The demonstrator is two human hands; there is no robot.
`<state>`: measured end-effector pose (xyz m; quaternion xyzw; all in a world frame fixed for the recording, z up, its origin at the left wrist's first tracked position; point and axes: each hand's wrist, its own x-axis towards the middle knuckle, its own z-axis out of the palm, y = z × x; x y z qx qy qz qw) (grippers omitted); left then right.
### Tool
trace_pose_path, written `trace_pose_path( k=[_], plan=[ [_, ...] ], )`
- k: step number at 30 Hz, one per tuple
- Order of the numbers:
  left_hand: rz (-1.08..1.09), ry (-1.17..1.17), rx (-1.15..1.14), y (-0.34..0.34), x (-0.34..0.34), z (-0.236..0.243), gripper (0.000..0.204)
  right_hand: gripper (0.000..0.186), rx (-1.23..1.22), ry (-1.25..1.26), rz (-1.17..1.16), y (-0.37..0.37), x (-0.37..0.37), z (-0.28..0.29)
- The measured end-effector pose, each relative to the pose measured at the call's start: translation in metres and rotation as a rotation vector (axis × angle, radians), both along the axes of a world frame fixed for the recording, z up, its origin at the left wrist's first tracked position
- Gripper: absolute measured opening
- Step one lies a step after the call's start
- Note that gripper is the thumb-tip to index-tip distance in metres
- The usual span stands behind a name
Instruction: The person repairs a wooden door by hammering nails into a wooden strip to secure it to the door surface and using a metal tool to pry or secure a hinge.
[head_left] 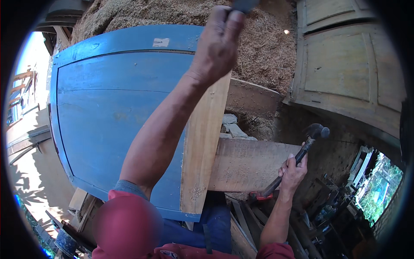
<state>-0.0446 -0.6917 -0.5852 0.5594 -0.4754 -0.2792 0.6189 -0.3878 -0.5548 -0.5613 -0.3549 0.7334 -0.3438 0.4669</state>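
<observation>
My left hand (pixel 218 43) is raised over the far edge of a blue wooden panel door (pixel 116 112), fingers closed around a dark tool (pixel 245 4). The picture's top edge cuts that tool off, so its kind does not show. On the right, my right hand (pixel 294 169) grips a claw hammer (pixel 307 146) by its dark handle, head up and pointing away from me. Between the hands, a pale bare wood board (pixel 205 142) runs along the door's right side, with small shavings at its near end.
Wood shavings (pixel 265 52) are heaped behind the door. A brownish plank (pixel 254 164) extends right from beneath the pale board. At far right stands a worn panelled cabinet (pixel 338 64); below it are dark cluttered items (pixel 327 211). Scrap timber (pixel 77 200) lies at the near left.
</observation>
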Motion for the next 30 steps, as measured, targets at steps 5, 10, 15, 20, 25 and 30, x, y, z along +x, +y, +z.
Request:
trace_pose_path(
  k=[5,10,15,20,25,30],
  plan=[
    [0.469,0.777,0.003,0.004,0.073,-0.019,0.014,0.057,-0.041,0.024,0.167,-0.04,0.022,0.045],
    [0.515,0.782,-0.097,0.015,0.084,-0.083,0.028,0.057,-0.182,0.018,0.44,-0.095,0.094,0.084],
    [0.573,0.639,-0.05,0.023,0.058,-0.088,0.028,0.055,-0.281,0.053,0.696,-0.135,0.177,0.126],
    [0.643,0.491,-0.006,0.03,0.06,-0.095,0.032,0.053,-0.702,0.545,1.217,-0.184,0.275,0.141],
    [0.681,0.417,0.102,0.027,0.051,-0.082,0.031,0.044,-1.527,0.859,1.728,-0.224,0.397,0.156],
    [0.755,0.3,0.145,0.041,0.064,-0.091,0.031,0.019,-1.043,1.478,2.212,-0.154,0.478,0.141]
  ],
)
